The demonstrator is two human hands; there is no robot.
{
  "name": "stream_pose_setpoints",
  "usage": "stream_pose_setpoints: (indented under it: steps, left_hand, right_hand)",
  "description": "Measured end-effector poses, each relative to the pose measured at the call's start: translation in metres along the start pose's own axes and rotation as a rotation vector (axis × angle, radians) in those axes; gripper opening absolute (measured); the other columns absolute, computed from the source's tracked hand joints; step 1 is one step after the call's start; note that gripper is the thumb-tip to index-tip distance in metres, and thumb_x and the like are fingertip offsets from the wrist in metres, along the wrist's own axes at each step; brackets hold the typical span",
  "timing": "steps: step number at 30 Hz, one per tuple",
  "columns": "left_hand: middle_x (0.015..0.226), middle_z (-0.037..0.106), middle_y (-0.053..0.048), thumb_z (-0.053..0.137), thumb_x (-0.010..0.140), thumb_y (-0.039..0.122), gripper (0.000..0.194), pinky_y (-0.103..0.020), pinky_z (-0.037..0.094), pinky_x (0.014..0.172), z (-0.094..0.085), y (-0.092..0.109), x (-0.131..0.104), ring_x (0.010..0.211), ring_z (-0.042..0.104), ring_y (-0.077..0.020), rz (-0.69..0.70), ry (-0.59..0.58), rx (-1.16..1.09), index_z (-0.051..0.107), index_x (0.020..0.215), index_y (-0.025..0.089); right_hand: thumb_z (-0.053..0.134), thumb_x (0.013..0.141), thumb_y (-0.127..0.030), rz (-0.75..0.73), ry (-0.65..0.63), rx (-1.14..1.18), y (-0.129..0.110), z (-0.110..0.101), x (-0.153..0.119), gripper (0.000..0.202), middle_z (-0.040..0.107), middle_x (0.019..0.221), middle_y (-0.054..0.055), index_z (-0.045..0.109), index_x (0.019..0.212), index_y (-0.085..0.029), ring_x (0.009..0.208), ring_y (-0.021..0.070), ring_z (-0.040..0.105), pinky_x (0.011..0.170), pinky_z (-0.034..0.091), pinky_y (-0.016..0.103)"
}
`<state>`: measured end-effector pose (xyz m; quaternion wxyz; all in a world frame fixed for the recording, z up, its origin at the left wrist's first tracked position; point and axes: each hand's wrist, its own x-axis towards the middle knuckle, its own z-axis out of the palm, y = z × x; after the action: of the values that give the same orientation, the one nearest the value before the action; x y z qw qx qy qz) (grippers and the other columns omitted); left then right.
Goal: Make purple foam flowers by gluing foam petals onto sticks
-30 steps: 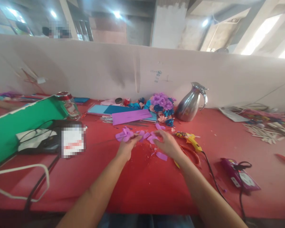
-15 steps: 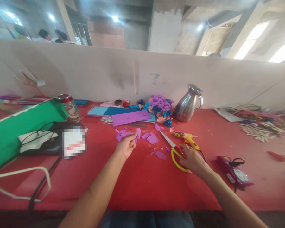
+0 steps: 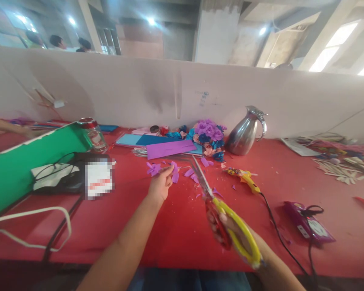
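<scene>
Between the thumb and fingers of my left hand (image 3: 160,184) is a piece of purple paper (image 3: 175,174). Its end sticks out past the fingertips. My right hand (image 3: 223,222) grips scissors (image 3: 204,178) with red and yellow handles, lifted off the table and pointing away from me. The blades are blurred. More purple paper petals (image 3: 153,169) lie just beyond my left hand, and cut purple scraps (image 3: 191,173) are scattered between the two hands. To the right of the scissors lies a yellow glue gun (image 3: 245,179) with a black cord.
A flat purple sheet (image 3: 170,149) rests on blue sheets near a bunch of paper flowers (image 3: 210,131). Behind stands a metal jug (image 3: 242,135). At left are a green divider (image 3: 48,153) and a glass bottle (image 3: 94,137); a purple box (image 3: 307,224) lies at right.
My right hand has raised the scissors from the table and drawn them nearer to me, tips up by the scraps. The left hand stays nearly in place with the purple paper.
</scene>
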<state>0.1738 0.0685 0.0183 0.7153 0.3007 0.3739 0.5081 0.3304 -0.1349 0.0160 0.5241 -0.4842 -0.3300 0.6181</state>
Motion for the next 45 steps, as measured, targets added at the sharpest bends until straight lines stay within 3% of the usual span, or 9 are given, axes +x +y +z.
stream_pose_setpoints:
  steps: [6,14,18,24,29,40,45]
  left_hand:
    - [0.048,0.056,0.005,0.087,0.052,0.029,0.031,-0.022,0.006,0.040,-0.003,-0.003,0.001,0.033,0.017,0.0024,0.058,0.013,0.006,0.060,0.057,0.014]
    - [0.039,0.041,0.009,0.087,0.053,0.031,0.034,-0.023,0.008,0.041,0.000,-0.001,-0.002,0.033,0.018,0.0009,0.061,0.014,0.030,0.057,0.054,0.015]
    - [0.039,0.040,0.009,0.088,0.050,0.033,0.038,-0.024,0.007,0.041,0.000,-0.001,-0.002,0.033,0.018,0.0010,0.073,0.004,0.027,0.054,0.052,0.015]
    - [0.040,0.046,0.007,0.088,0.050,0.033,0.036,-0.023,0.007,0.041,0.001,-0.001,-0.003,0.034,0.021,0.0006,0.072,0.019,0.015,0.058,0.055,0.014]
    - [0.033,0.032,0.010,0.087,0.055,0.033,0.034,-0.023,0.007,0.041,0.002,0.000,-0.004,0.033,0.019,0.0000,0.062,-0.008,0.021,0.057,0.053,0.015]
    - [0.038,0.039,0.009,0.087,0.056,0.033,0.034,-0.022,0.009,0.040,0.004,0.001,-0.006,0.034,0.018,0.0011,0.080,0.015,0.042,0.058,0.054,0.015]
    - [0.035,0.032,0.010,0.086,0.058,0.033,0.035,-0.021,0.011,0.040,0.004,0.002,-0.007,0.033,0.016,0.0012,0.065,0.024,0.050,0.056,0.052,0.015]
  right_hand:
    - [0.073,0.071,-0.057,0.129,-0.096,0.254,0.019,0.028,0.010,0.060,0.054,0.079,0.000,0.056,0.118,-0.025,0.062,0.0093,0.050,0.038,0.034,0.013]
    - [0.075,0.070,-0.056,0.230,-0.059,0.306,0.018,0.032,0.010,0.058,0.056,0.076,-0.001,0.058,0.114,-0.024,0.059,0.0075,0.049,0.037,0.030,0.011]
    - [0.076,0.069,-0.056,0.282,-0.055,0.325,0.020,0.031,0.011,0.060,0.055,0.074,-0.003,0.056,0.116,-0.025,0.058,0.0072,0.048,0.038,0.030,0.011]
    - [0.073,0.070,-0.060,0.278,-0.043,0.328,0.018,0.033,0.011,0.061,0.054,0.074,-0.002,0.056,0.115,-0.024,0.057,0.0068,0.047,0.037,0.027,0.011]
    - [0.072,0.068,-0.063,0.277,-0.038,0.334,0.016,0.035,0.011,0.061,0.053,0.072,-0.002,0.056,0.113,-0.023,0.055,0.0064,0.045,0.036,0.025,0.011]
    - [0.074,0.069,-0.059,0.272,-0.045,0.354,0.019,0.035,0.010,0.058,0.054,0.074,-0.003,0.057,0.112,-0.024,0.056,0.0060,0.045,0.036,0.024,0.011]
    - [0.073,0.069,-0.060,0.273,-0.023,0.338,0.016,0.037,0.011,0.056,0.052,0.071,-0.003,0.057,0.110,-0.024,0.053,0.0058,0.044,0.036,0.024,0.011]
